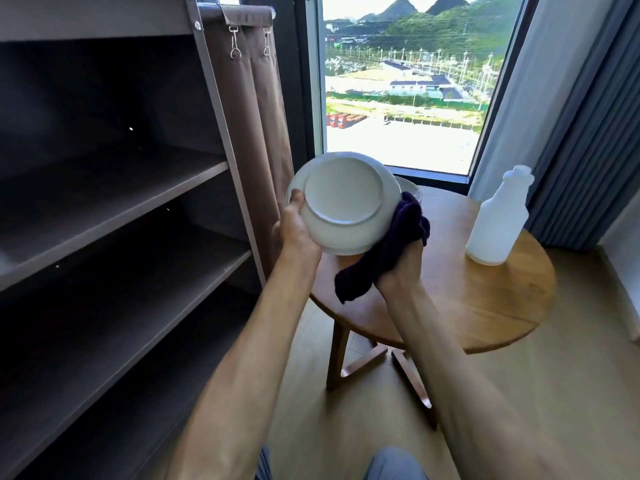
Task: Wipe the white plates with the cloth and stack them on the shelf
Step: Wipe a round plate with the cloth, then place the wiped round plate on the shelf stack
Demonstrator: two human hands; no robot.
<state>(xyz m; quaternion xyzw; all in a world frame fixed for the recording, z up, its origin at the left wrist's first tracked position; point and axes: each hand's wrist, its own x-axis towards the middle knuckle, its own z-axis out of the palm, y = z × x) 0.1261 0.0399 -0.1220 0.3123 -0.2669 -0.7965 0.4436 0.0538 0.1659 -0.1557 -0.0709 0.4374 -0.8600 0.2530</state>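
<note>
No readable writing or brand anywhere; the spray bottle (497, 220) is plain white, no label showing.

Left hand (298, 226) grips the white plate (343, 202) by its left rim, thumb on the underside, plate tilted w/ its base toward the camera, held above the table's near-left edge. Right hand (403, 265) clutches the dark purple cloth (384, 254), pressed to the plate's lower right rim. More white plates (412, 190) sit just behind on the round wooden table (467, 299).

Dark brown shelf unit (114, 209) at left w/ brown curtain (256, 109). Window (405, 81) behind, grey drapes at right, wood floor.
</note>
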